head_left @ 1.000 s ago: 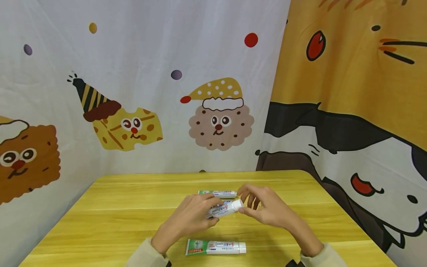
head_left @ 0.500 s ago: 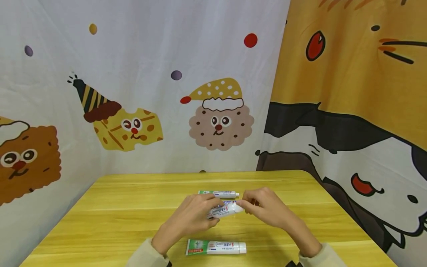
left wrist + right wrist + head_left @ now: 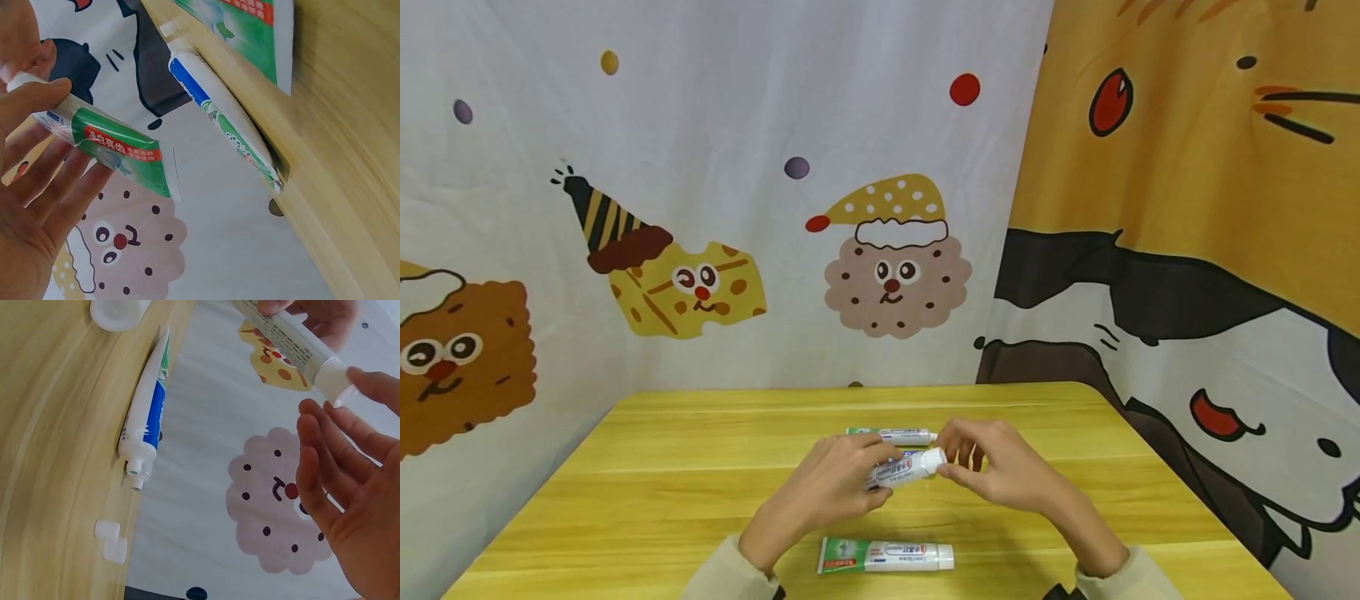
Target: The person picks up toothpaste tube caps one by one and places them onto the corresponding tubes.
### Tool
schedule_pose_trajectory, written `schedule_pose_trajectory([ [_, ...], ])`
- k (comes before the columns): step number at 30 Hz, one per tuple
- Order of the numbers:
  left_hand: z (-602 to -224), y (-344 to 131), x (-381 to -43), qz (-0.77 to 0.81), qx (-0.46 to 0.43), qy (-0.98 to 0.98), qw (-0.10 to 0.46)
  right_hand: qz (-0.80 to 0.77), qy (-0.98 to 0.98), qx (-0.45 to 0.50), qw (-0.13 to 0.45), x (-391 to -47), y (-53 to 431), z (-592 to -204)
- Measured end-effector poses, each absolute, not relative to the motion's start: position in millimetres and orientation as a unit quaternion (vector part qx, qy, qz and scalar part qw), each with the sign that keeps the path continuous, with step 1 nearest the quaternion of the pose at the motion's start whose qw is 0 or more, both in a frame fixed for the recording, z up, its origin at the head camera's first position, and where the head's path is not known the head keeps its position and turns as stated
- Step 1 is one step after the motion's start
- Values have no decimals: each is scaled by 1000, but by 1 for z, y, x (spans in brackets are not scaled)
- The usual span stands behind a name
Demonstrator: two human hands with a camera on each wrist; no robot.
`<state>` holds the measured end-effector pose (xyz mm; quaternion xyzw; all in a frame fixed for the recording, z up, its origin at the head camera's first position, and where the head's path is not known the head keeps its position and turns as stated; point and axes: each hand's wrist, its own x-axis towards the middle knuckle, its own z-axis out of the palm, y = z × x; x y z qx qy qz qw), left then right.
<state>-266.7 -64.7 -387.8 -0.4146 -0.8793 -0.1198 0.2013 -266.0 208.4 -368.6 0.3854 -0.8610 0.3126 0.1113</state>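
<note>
A white and green toothpaste tube (image 3: 898,472) is held above the table by my left hand (image 3: 842,479), its thumb on one side and fingers on the other. The tube's white cap (image 3: 332,381) points toward my right hand (image 3: 1000,467). My right thumb and fingertips pinch at the cap's end, with the other fingers curved below, as the right wrist view shows. A capped toothpaste tube (image 3: 887,556) lies nearest me. Beyond the hands lies an uncapped tube (image 3: 906,437), and another tube (image 3: 225,112) is partly hidden behind the held one.
Two loose white caps (image 3: 107,530) sit on the wooden table (image 3: 700,500) near the bare nozzles of the uncapped tubes. A cartoon-printed curtain (image 3: 730,167) hangs behind the table and along its sides.
My right fingers closed over the cap half a second ago, hiding it, and have since turned back so it shows again. My left hand and the tube stay nearly still.
</note>
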Motion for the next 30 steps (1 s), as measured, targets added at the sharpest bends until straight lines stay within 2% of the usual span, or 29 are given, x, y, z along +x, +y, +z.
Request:
schedule_pose_trajectory([
  [8,-387,-64,-266,-121,-416,-880,197,296,-878,359,115,-266,209,-370],
  [16,-388,-65,-266,-118,-413,-879,208,310,-860,389,117,-263,207,-366],
  [30,-386,-66,-266,-124,-416,-877,207,290,-880,348,141,-264,207,-368],
])
